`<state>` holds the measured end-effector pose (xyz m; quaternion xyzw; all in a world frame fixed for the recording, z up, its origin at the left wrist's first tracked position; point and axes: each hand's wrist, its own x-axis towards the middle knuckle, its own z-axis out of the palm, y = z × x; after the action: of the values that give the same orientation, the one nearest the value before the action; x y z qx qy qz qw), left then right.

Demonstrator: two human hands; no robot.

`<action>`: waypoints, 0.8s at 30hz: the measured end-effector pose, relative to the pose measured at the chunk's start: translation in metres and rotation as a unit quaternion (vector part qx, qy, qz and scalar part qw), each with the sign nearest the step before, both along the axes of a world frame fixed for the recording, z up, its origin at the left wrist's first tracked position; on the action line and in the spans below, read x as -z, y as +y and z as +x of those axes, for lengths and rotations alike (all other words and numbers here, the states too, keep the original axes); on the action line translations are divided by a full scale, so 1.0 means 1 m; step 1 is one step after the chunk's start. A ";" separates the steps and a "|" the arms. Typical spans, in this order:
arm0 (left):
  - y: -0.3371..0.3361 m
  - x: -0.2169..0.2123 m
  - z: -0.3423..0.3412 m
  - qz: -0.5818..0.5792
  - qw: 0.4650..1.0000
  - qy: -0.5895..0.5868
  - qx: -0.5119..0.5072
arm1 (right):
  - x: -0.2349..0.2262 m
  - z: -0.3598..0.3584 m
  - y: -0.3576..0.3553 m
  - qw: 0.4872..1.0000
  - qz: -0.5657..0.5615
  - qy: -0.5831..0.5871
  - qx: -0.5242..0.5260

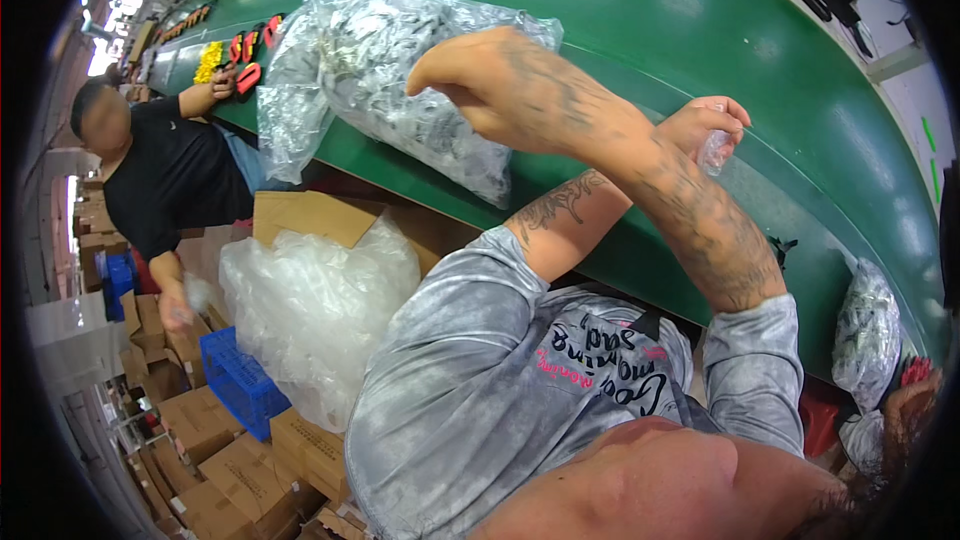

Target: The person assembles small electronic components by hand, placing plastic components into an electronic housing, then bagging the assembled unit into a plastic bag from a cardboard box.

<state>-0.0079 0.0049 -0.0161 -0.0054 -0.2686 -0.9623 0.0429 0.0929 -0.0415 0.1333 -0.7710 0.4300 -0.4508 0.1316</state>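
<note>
Left hand: my left hand (712,122) is up over the far side of the green conveyor belt (640,10), fingers curled in and pinching a small clear plastic pouch (718,151).
Right hand: my right hand (480,75) crosses over the other forearm, wrist bent, fingers bunched together against the big clear plastic bag of small grey parts (400,70). Can't tell if it's actually gripping anything.
Where the bag is: lying on the belt's near edge, partly hanging over it.
Doing it well: I'd say hold the pouch firmly by its mouth and keep the big bag from sliding off (the crossed arms make that awkward).
Around: heap of crumpled clear plastic film (315,305) in a brown cardboard box (310,215), blue plastic crate (240,380), second bag of grey parts (866,330) at the right.
In the way: a co-worker in a black shirt (175,175) handling red and yellow pieces (235,52) further along.
</note>
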 end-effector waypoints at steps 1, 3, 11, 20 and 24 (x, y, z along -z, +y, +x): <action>-0.002 -0.001 0.003 0.013 1.000 0.001 0.002 | 0.008 0.009 -0.019 0.998 0.042 0.041 -0.007; -0.002 -0.006 0.007 0.001 1.000 -0.009 -0.005 | 0.021 0.014 -0.059 0.972 0.186 0.119 0.073; 0.000 -0.009 0.003 -0.013 1.000 0.003 0.007 | 0.047 -0.018 -0.122 0.904 0.256 0.303 0.161; 0.001 -0.008 0.004 0.002 1.000 0.010 0.020 | 0.016 0.009 -0.117 0.915 0.327 0.235 0.020; 0.001 -0.008 0.004 0.022 1.000 0.009 0.016 | 0.024 0.007 -0.106 0.886 0.403 0.228 0.002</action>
<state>-0.0035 0.0061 -0.0084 -0.0172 -0.2473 -0.9683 0.0303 0.1003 -0.1479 0.1089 -0.7322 0.5944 -0.0510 0.3286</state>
